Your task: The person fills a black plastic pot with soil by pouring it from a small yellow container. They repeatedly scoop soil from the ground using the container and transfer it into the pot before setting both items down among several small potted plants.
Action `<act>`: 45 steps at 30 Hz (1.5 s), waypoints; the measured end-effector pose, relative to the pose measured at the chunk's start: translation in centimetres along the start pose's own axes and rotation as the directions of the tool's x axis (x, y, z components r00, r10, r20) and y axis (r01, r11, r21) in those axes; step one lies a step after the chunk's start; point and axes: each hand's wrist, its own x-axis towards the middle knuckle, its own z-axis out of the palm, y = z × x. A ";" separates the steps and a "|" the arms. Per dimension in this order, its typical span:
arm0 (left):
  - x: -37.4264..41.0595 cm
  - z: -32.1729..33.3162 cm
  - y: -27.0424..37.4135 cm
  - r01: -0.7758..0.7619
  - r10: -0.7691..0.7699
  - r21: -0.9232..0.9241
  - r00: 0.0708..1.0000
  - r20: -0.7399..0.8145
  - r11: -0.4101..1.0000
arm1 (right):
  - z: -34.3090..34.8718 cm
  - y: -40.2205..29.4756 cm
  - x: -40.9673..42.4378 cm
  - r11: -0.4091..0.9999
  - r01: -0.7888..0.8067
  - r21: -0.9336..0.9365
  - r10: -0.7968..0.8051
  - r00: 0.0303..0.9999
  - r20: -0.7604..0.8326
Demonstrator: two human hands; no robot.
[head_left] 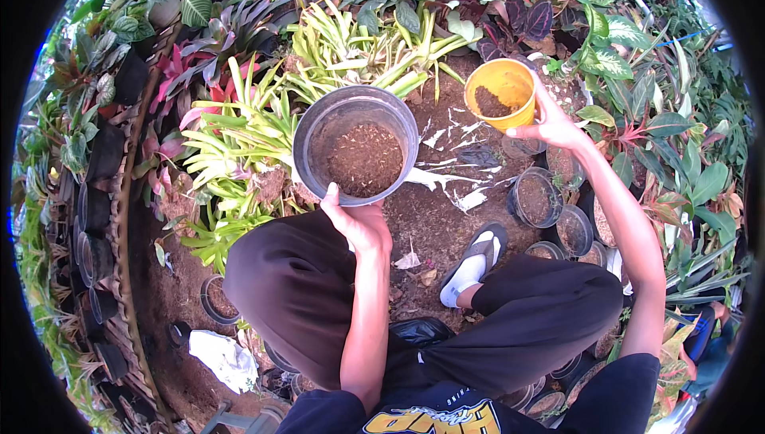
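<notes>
My left hand (363, 223) holds a black plastic plant pot (356, 144) by its near rim, thumb over the edge. Loose brown soil (366, 159) covers the bottom of that pot. To the right and farther out, my right hand (553, 116) grips a yellow plastic pot (501, 95) around its right side. The yellow pot is tilted so that its mouth faces me, and some dark soil (491, 103) lies inside it. The two pots are apart, both held above the ground.
Uprooted light-green plants (239, 165) lie at the left and ahead. Several soil-filled black pots (535, 198) stand at the right, near my sandalled foot (474, 266). Torn white plastic (439, 178) lies on the soil. A white bag (222, 361) rests lower left. Part of another person (705, 338) shows far right.
</notes>
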 end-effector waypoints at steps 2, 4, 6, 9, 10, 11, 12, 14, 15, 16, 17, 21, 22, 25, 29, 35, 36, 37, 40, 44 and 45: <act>0.1 -0.7 0.0 0.050 -0.050 0.021 0.998 0.041 0.999 | -0.3 -3.8 -1.4 0.992 0.071 -0.101 -0.076 0.996 -0.046; 0.6 -1.9 -0.2 0.124 -0.128 0.042 0.987 0.101 0.991 | 0.3 -7.7 -3.2 0.973 0.073 -0.217 -0.092 0.993 -0.078; 0.9 -3.1 -1.3 0.127 -0.145 0.148 0.982 0.122 0.981 | 2.3 -10.0 -4.3 0.951 0.107 -0.291 -0.138 0.987 -0.088; 0.2 -3.2 -2.4 0.214 -0.264 0.234 0.942 0.207 0.948 | 4.9 -11.5 -5.7 0.909 0.134 -0.394 -0.181 0.980 -0.085; -0.3 -3.2 -2.8 0.224 -0.278 0.252 0.939 0.204 0.941 | 5.4 -11.8 -5.9 0.885 0.154 -0.439 -0.191 0.981 -0.041; -0.7 -3.2 -3.1 0.234 -0.291 0.269 0.936 0.198 0.934 | 5.7 -12.1 -5.8 0.858 0.177 -0.482 -0.199 0.980 0.004; -0.8 -3.1 -3.2 0.282 -0.330 0.218 0.916 0.229 0.934 | 6.0 -12.0 -5.6 0.765 0.229 -0.602 -0.260 0.965 0.037; -1.5 -2.9 -3.6 0.282 -0.335 0.226 0.909 0.248 0.933 | 6.7 -13.0 -5.9 0.656 0.244 -0.714 -0.251 0.963 0.098; -1.9 -2.5 -3.4 0.278 -0.335 0.234 0.908 0.252 0.932 | 6.9 -13.3 -6.0 0.575 0.288 -0.766 -0.281 0.949 0.145; -1.9 -2.6 -3.6 0.282 -0.342 0.242 0.904 0.258 0.928 | 7.4 -12.8 -6.0 0.515 0.295 -0.805 -0.293 0.943 0.158; -1.9 -2.7 -3.9 0.286 -0.349 0.252 0.899 0.264 0.925 | 7.7 -12.3 -5.8 0.424 0.318 -0.848 -0.308 0.931 0.195; -2.1 -2.8 -4.2 0.309 -0.378 0.271 0.890 0.254 0.911 | 8.8 -11.8 -5.6 0.179 0.368 -0.912 -0.296 0.904 0.307; -2.2 -2.7 -4.3 0.319 -0.390 0.271 0.881 0.267 0.908 | 8.9 -11.6 -5.6 0.162 0.387 -0.908 -0.313 0.893 0.325; -2.3 -2.6 -4.6 0.314 -0.392 0.289 0.878 0.274 0.904 | 9.3 -11.4 -5.7 0.142 0.414 -0.899 -0.345 0.872 0.347; -2.5 -2.6 -4.6 0.302 -0.386 0.311 0.886 0.257 0.901 | 9.3 -11.5 -5.7 0.086 0.406 -0.910 -0.379 0.858 0.347; -3.0 -2.0 -4.4 0.284 -0.369 0.359 0.909 0.194 0.889 | 8.8 -12.3 -6.1 0.040 0.410 -0.911 -0.448 0.822 0.350; -3.0 -2.1 -4.5 0.283 -0.361 0.346 0.914 0.187 0.895 | 8.8 -12.4 -6.2 0.043 0.410 -0.911 -0.470 0.813 0.344; -3.0 -2.1 -4.6 0.282 -0.354 0.332 0.918 0.179 0.900 | 8.7 -12.5 -6.2 0.045 0.411 -0.911 -0.491 0.803 0.338; -3.4 -2.0 -5.1 0.307 -0.325 0.190 0.943 0.072 0.933 | 8.8 -12.9 -6.1 0.189 0.386 -0.903 -0.540 0.809 0.233; -2.6 -2.7 -5.3 0.295 -0.306 0.138 0.950 0.067 0.945 | 8.4 -13.0 -5.3 0.559 0.401 -0.726 -0.591 0.807 -0.009; -2.5 -2.4 -4.8 0.276 -0.278 0.118 0.961 0.003 0.954 | 8.3 -12.9 -5.0 0.661 0.399 -0.636 -0.574 0.814 -0.087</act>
